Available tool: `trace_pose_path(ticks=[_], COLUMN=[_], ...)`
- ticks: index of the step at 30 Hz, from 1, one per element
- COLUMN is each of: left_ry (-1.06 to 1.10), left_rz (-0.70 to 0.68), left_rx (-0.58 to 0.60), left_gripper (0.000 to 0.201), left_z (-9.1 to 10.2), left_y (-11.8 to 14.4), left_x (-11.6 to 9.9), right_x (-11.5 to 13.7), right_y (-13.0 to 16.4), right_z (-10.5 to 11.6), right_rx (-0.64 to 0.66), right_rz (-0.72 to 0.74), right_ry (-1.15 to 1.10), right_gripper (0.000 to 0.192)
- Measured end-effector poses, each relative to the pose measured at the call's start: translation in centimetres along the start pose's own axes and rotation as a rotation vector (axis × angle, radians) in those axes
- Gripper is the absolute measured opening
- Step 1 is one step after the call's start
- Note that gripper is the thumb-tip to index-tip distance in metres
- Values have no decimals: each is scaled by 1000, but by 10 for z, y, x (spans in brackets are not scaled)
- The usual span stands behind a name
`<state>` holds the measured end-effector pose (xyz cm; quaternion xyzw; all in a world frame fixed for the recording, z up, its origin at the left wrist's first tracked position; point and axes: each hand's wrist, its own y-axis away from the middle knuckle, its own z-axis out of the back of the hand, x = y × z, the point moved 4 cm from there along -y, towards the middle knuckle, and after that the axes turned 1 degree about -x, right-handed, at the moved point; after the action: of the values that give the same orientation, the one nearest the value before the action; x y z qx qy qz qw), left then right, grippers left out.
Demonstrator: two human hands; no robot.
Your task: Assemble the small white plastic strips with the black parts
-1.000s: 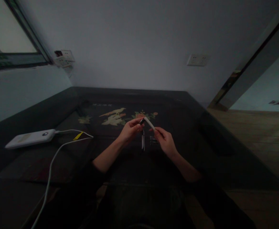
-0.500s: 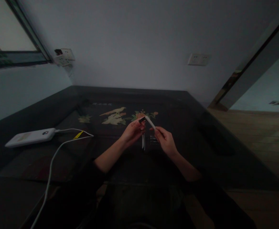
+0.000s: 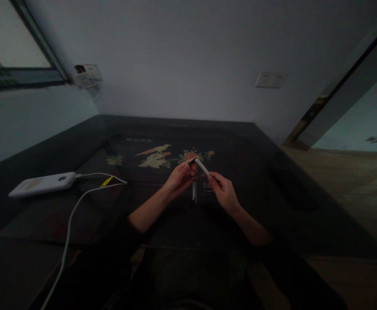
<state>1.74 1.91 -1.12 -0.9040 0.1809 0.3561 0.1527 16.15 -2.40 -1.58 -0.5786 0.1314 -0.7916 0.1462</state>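
Note:
Over the middle of the dark table, my left hand (image 3: 182, 177) pinches a small black piece (image 3: 192, 162) between thumb and fingers. My right hand (image 3: 222, 188) is closed on the lower end of a slim white stick-like thing (image 3: 202, 167). The stick's upper end meets the black piece or lies right at it; whether they are joined I cannot tell. Beneath my left hand a narrow white strip (image 3: 194, 191) shows, its top hidden by the fingers. Beside my right fingers lies a small shiny dark item (image 3: 208, 188), partly covered and too dim to name.
A white power bank-like device (image 3: 43, 184) lies at the left, with a white cable (image 3: 75, 206) bearing a yellow tag (image 3: 106, 181). Bird and flower decoration marks the dark tabletop (image 3: 175, 129). Wall sockets (image 3: 270, 79) are behind, and wooden floor (image 3: 343, 185) is at the right.
The white stick has turned slightly in my right hand, showing a broader face. Both hands stay almost in place. The whole view has shifted a little.

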Motion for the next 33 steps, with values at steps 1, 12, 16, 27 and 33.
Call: trace_pose_path(ticks=[1, 12, 16, 27, 33], left_ry=[-4, 20, 39, 61, 52], left_rz=[-1, -3, -6, -31, -21], left_rx=[-4, -11, -9, 21, 0], left_gripper=[48, 51, 46, 43, 46], left_z=[-1, -1, -1, 1, 1], left_y=[0, 1, 0, -1, -1], left_x=[0, 0, 0, 1, 1], right_x=[0, 1, 1, -2, 0], right_y=[0, 0, 0, 0, -1], right_z=[0, 1, 1, 0, 1], right_rx=[-5, 3, -8, -22, -32], right_rz=[-2, -4, -5, -11, -4], right_ry=[-2, -14, -22, -16, 32], right_gripper=[38, 38, 39, 39, 38])
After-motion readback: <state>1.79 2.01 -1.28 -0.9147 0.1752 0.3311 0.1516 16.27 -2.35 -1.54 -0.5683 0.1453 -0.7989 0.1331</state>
